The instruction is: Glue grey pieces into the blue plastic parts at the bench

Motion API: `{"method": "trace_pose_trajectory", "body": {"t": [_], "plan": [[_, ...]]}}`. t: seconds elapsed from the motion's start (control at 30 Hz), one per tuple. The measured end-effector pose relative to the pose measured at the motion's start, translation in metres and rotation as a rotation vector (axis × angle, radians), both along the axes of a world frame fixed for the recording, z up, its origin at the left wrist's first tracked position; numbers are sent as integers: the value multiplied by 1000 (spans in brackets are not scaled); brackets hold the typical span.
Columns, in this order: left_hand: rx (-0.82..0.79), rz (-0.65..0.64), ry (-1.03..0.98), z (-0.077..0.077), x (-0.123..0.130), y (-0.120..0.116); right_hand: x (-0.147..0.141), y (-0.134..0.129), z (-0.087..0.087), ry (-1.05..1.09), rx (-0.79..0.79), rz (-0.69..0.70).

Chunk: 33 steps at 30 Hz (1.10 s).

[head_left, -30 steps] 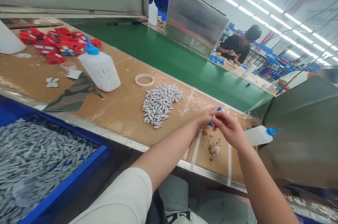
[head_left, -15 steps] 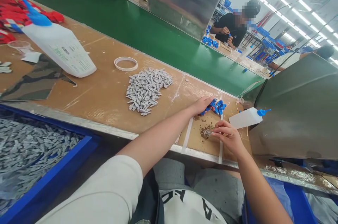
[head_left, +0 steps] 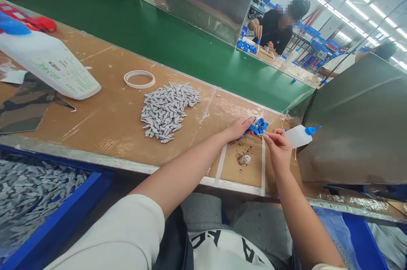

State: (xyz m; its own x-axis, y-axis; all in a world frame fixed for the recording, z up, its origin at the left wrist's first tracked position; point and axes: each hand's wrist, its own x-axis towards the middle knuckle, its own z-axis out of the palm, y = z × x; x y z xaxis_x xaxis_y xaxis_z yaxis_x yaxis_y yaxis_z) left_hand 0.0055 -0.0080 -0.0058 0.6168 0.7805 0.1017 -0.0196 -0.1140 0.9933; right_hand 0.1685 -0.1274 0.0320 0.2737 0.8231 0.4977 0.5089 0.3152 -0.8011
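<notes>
Angular blue parts [head_left: 261, 126], jagged grey heap [head_left: 167, 110]

Black letters [head_left: 216, 237] on white shirt [head_left: 227, 257], unclear, bottle [head_left: 83, 82] print [head_left: 52, 65], illegible

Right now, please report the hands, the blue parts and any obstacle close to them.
Left hand at the blue parts. Right hand beside them, hold unclear. White bottle close by right hand, possible obstacle.
</notes>
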Motion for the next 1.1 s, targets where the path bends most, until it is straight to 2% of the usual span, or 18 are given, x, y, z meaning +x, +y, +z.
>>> {"method": "trace_pose_trajectory", "body": {"t": [0.2,0.3,0.37,0.47,0.6,0.7,0.9,1.1], "plan": [[-4,-6,12,0,1,-1,-7,25,-10,69,50,24],[-9,40,24,-1,2,-2,-9,29,-16,-26,51,6],[-25,86,31,-1,3,-3,-9,28,-17,-188,62,-8],[-49,135,35,0,4,-4,-5,25,-7,-592,33,-4],[-59,173,47,1,6,-4,-2,27,17,-1182,-179,-36],[-67,197,111,0,7,-4,-3,33,30,-1406,-296,44],[-96,215,100,2,6,-5,-5,44,31,-1486,-351,131],[-154,210,125,5,5,-6,-7,47,30,-1452,-399,100]]}}
